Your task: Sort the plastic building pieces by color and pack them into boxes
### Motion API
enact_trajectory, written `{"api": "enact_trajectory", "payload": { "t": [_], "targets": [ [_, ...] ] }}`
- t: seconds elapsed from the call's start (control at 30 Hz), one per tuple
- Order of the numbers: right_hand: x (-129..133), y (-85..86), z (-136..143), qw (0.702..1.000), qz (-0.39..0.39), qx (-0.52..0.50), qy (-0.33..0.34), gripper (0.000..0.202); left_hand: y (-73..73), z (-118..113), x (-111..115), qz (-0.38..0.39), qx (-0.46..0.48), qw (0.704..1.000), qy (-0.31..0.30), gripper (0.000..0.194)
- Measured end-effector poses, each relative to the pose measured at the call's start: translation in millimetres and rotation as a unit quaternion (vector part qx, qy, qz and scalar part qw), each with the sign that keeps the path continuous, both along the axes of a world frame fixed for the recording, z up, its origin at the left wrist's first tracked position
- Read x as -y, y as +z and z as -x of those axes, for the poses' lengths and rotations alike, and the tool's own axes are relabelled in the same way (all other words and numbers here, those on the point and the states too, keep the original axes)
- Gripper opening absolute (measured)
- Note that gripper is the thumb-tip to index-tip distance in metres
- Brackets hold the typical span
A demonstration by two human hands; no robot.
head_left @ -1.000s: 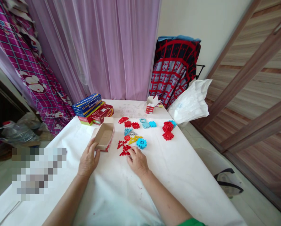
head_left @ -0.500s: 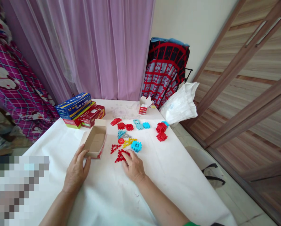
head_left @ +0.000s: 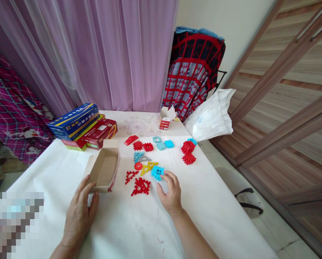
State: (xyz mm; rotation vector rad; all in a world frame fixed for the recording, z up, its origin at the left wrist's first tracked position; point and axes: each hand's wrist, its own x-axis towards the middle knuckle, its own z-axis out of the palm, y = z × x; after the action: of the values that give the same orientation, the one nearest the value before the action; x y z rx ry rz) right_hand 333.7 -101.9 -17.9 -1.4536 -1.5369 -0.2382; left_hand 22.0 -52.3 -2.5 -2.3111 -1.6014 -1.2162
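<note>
My left hand (head_left: 82, 208) rests at the near left corner of an open cardboard box (head_left: 107, 187), fingertips touching its edge, thumb apart. The part of the box that shows inside is bare. My right hand (head_left: 171, 192) reaches to a stack of blue notched plastic pieces (head_left: 157, 172), fingertips at its right side, thumb spread away. Left of that hand lie several stacked red triangular pieces (head_left: 141, 187). A single red triangle (head_left: 131, 176), a yellow triangular piece (head_left: 149, 168), a round red piece (head_left: 138, 166) and light blue triangles (head_left: 138, 157) lie just beyond.
Red square pieces (head_left: 148, 146), pale teal pieces (head_left: 161, 145) and red stacks (head_left: 188, 158) lie farther back. Boxes, a blue one (head_left: 74, 120) on top, stand at the left rear. A small open box (head_left: 164, 124) and a white bag (head_left: 212, 118) are at the back right.
My right hand has left the red triangular stack and moved right to the blue pieces. My left hand stays at the box corner. The view has shifted slightly.
</note>
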Motion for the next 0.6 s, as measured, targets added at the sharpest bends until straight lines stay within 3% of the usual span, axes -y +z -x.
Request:
{"api": "enact_trajectory", "payload": {
  "t": [0.1,0.2,0.3,0.43,0.6],
  "targets": [
    [-15.1,-4.4,-30.2,0.997,0.07,0.021,0.014,0.063,0.4,0.3,0.2,0.001,0.001,1.0,-0.006,0.031],
    [-28.8,-5.4,-45.4,0.983,0.162,0.039,0.081,0.082,0.0,0.6,0.2,0.0,0.006,1.0,-0.012,0.032],
    [-35.9,-4.1,-41.8,0.973,0.207,0.039,0.094,0.08,-0.5,0.6,0.3,0.001,0.012,1.0,-0.017,0.033],
    [-37.6,-5.9,-30.9,0.973,0.22,0.06,0.036,0.064,-1.2,-0.1,0.5,-0.005,0.013,1.0,-0.017,0.032],
    [-37.2,-6.8,-29.2,0.973,0.216,0.082,0.012,0.055,-3.0,-3.1,-0.9,-0.013,0.021,0.999,-0.026,0.031]
  ]
}}
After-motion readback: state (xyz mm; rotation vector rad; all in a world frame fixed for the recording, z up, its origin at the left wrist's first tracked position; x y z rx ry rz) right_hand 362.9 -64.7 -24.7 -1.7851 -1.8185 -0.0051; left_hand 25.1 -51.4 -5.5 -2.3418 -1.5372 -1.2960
